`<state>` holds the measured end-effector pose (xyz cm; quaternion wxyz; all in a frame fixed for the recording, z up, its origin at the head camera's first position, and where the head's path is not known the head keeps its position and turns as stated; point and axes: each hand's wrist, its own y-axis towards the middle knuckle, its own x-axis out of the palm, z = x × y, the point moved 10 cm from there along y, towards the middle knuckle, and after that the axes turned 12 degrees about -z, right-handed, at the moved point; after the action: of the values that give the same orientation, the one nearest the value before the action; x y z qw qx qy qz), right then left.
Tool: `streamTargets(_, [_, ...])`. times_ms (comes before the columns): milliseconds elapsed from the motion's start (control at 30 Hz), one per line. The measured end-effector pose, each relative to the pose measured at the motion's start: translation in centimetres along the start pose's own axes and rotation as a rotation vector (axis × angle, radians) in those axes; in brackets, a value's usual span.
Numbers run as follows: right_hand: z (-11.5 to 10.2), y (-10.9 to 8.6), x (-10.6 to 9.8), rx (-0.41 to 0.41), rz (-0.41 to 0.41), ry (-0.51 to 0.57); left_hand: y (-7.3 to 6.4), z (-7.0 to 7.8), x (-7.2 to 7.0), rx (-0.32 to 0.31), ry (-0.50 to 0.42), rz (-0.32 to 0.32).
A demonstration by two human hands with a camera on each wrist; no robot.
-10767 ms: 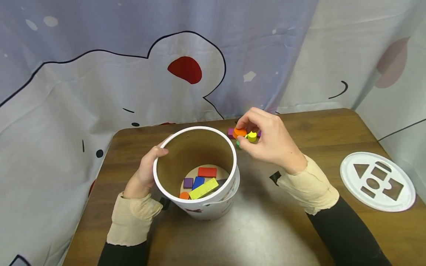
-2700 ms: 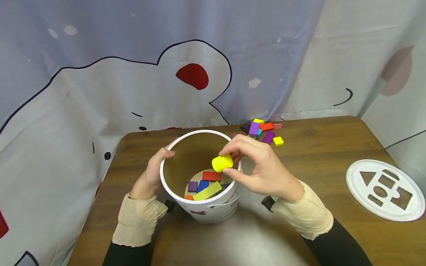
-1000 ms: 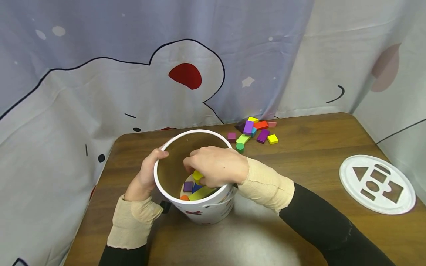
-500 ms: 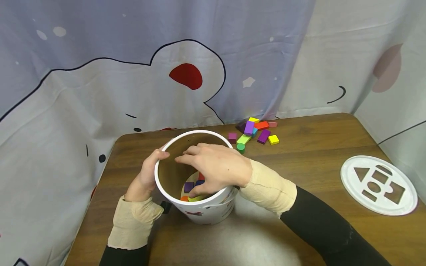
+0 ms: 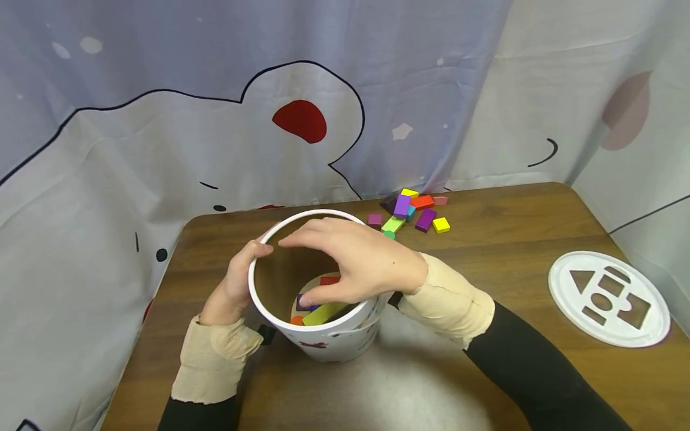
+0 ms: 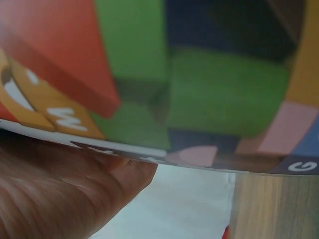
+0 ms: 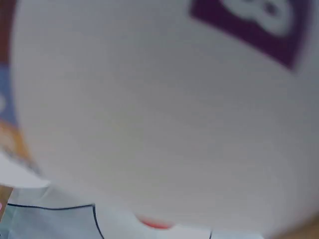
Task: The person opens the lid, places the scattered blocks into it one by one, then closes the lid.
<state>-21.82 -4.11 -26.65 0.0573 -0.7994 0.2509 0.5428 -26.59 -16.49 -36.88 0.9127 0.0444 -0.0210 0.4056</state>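
My left hand (image 5: pixel 235 281) grips the left side of a white bucket (image 5: pixel 345 347), thumb over the rim. In the left wrist view, that hand (image 6: pixel 75 189) lies against the bucket's printed wall (image 6: pixel 134 45). Above the bucket's mouth is my right hand (image 5: pixel 361 257), thumb and fingers spread apart, holding nothing. Inside lie a long yellow-green block (image 5: pixel 322 314), a red block (image 5: pixel 330 280), a purple block (image 5: pixel 303 302) and an orange piece (image 5: pixel 297 320). The right hand hides part of the interior. White bucket wall (image 7: pixel 139 114) fills most of the right wrist view.
Behind the bucket, several coloured blocks lie in a loose pile, among them a purple block (image 5: pixel 402 206), a yellow block (image 5: pixel 441 225) and a green cylinder (image 5: pixel 389 235). A white lid (image 5: pixel 577 311) with shaped cut-outs lies flat at the right. A patterned curtain (image 5: pixel 215 143) hangs behind the table (image 5: pixel 517 221).
The right hand carried a yellow cylinder into the bucket, let it go, and has risen back toward the rim with its fingers spread. The left hand has kept its grip on the bucket.
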Motion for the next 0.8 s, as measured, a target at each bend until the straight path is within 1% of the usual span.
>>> streamTargets(100, [0.6,-1.4,-2.1,-0.048,0.127,0.101,-0.1,-0.1,-0.1,-0.009,-0.012,0.018])
streamTargets(167, [1.6,-2.7,-3.6,-0.034,0.216,0.163,-0.2,-0.1,-0.1,-0.014,-0.016,0.03])
streamTargets(267, [3.9,-5.1,-5.5,0.038,0.334,0.232,-0.1,0.0,-0.1,-0.018,-0.013,0.035])
streamTargets(367, [6.7,-7.6,-6.2,0.143,0.405,0.265,-0.1,0.0,0.0,-0.018,-0.003,0.031])
streamTargets(467, [9.5,-9.8,-5.8,0.234,0.439,0.291,-0.1,0.0,0.0,-0.015,-0.008,0.03])
streamTargets(567, [12.2,-11.4,-4.8,0.305,0.457,0.303,-0.1,-0.1,-0.1,-0.012,-0.026,0.029])
streamTargets(667, [14.3,-12.3,-3.4,0.36,0.451,0.293,-0.1,-0.1,0.0,-0.004,-0.037,0.024])
streamTargets(800, [16.5,-12.3,-1.7,0.402,0.412,0.251,0.0,-0.1,0.0,0.006,-0.034,0.013])
